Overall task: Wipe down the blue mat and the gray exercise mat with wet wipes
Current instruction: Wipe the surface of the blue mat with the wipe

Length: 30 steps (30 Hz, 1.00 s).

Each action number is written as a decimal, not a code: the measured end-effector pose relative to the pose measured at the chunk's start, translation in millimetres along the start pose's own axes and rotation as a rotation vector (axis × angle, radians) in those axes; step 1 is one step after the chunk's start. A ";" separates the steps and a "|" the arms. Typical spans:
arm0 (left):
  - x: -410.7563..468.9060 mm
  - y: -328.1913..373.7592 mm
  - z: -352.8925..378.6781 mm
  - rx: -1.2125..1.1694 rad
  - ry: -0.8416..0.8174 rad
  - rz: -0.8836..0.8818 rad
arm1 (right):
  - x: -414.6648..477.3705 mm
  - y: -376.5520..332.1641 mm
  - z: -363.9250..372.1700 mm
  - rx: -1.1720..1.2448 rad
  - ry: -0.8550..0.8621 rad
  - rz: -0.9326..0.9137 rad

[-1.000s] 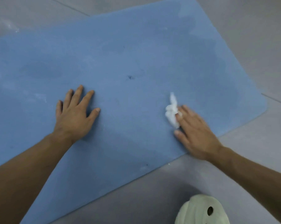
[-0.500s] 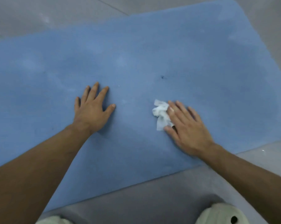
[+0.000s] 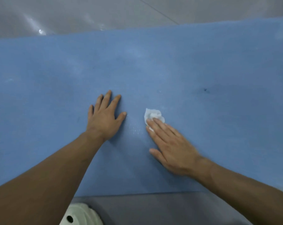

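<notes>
The blue mat [image 3: 170, 65] lies flat on the floor and fills most of the view. My left hand [image 3: 105, 117] rests flat on it near the middle, fingers spread. Just to the right, my right hand [image 3: 170, 146] presses a crumpled white wet wipe [image 3: 153, 115] onto the mat with straight fingers; part of the wipe is hidden under the fingertips. A small dark spot [image 3: 205, 90] marks the mat to the right. No gray exercise mat is in view.
Shiny gray tiled floor [image 3: 88, 15] runs beyond the mat's far edge and along its near edge [image 3: 153, 208]. A pale green perforated shoe [image 3: 80, 215] sits at the bottom, just off the mat.
My right hand has slid the wipe leftward across the mat, closer to my left hand. The view has shifted left, so the mat's right end has gone out of frame.
</notes>
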State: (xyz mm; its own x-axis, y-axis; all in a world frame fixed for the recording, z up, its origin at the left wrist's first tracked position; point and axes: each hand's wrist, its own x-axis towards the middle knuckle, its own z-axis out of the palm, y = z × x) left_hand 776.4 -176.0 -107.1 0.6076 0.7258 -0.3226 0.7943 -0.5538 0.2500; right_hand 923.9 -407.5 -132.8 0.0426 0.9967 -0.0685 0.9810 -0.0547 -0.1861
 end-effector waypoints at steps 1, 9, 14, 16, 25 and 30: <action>-0.6 -4.5 -1.2 -0.001 0.001 -0.005 | -0.6 -5.9 1.8 -0.005 -0.020 -0.062; -8.6 -13.5 -5.0 -0.027 -0.031 -0.010 | 29.5 81.9 -16.2 -0.059 0.072 0.291; -12.1 -10.9 -4.7 -0.034 -0.032 -0.015 | 53.0 139.2 -32.0 0.033 0.105 0.679; -11.8 -9.3 -4.5 -0.043 -0.037 -0.025 | 66.3 129.5 -34.6 0.104 0.119 0.690; -10.3 -6.3 0.4 -0.051 -0.013 -0.047 | 107.4 47.8 -19.0 0.003 0.022 0.067; -8.6 0.5 3.3 -0.063 0.014 -0.074 | 99.7 104.3 -24.9 -0.028 0.092 0.377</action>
State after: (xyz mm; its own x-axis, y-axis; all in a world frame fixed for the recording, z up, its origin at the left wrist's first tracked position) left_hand 771.6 -183.8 -107.2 0.5471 0.7697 -0.3292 0.8348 -0.4723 0.2830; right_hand 1035.2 -312.4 -134.7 0.4170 0.9081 -0.0388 0.8979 -0.4182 -0.1378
